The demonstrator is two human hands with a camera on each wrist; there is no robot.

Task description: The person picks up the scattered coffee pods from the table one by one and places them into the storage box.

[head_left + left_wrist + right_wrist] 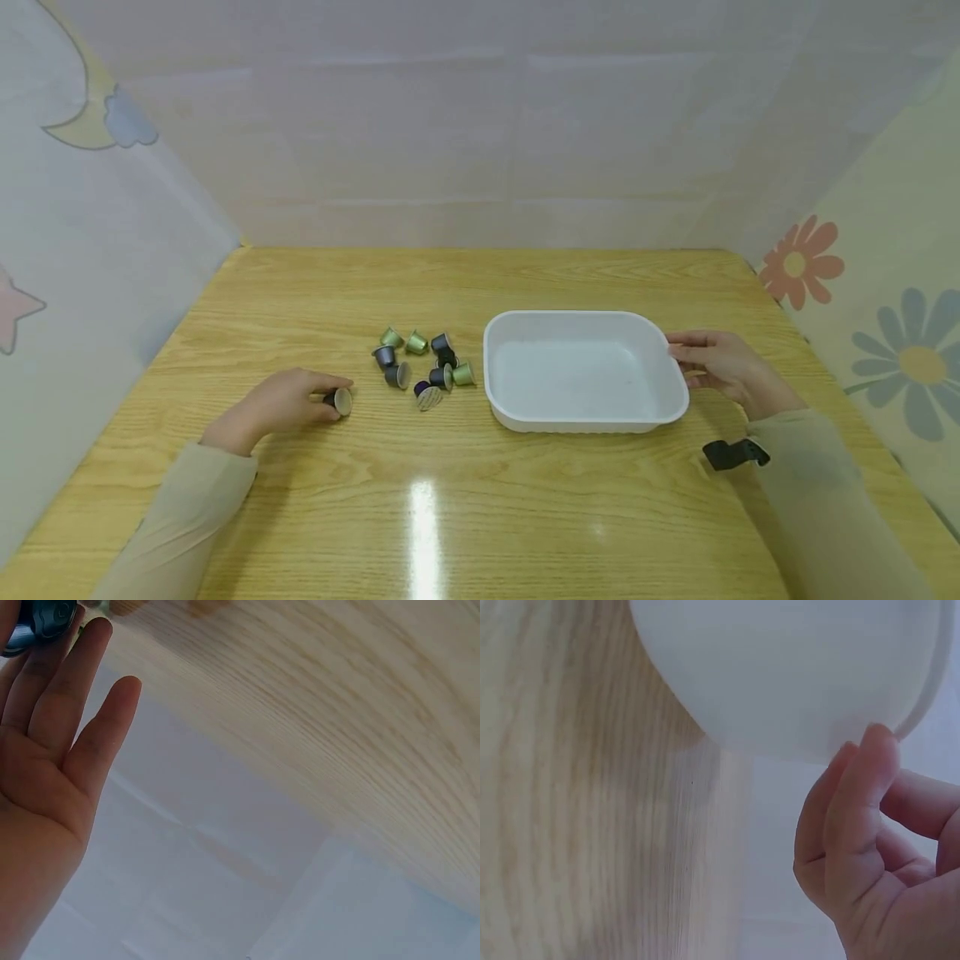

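Between the thumb and fingers of my left hand [281, 402] is a dark coffee capsule [341, 402], its pale foil lid facing right in the head view. The left wrist view shows the shiny dark base of that capsule [46, 622], with other fingers [64, 697] stretched out beside it. My right hand [723, 367] holds the right end of a white plastic basin [585, 425] by its rim. Curled fingers [855, 802] meet the basin rim in the right wrist view. Nothing lies inside the basin.
A loose cluster of coffee capsules, including a green capsule [463, 374], a grey capsule [384, 356] and a purple capsule [429, 395], lies left of the basin. The wooden table [337, 517] meets a pale covered wall [510, 167]. A black strap [735, 454] hangs by the right sleeve.
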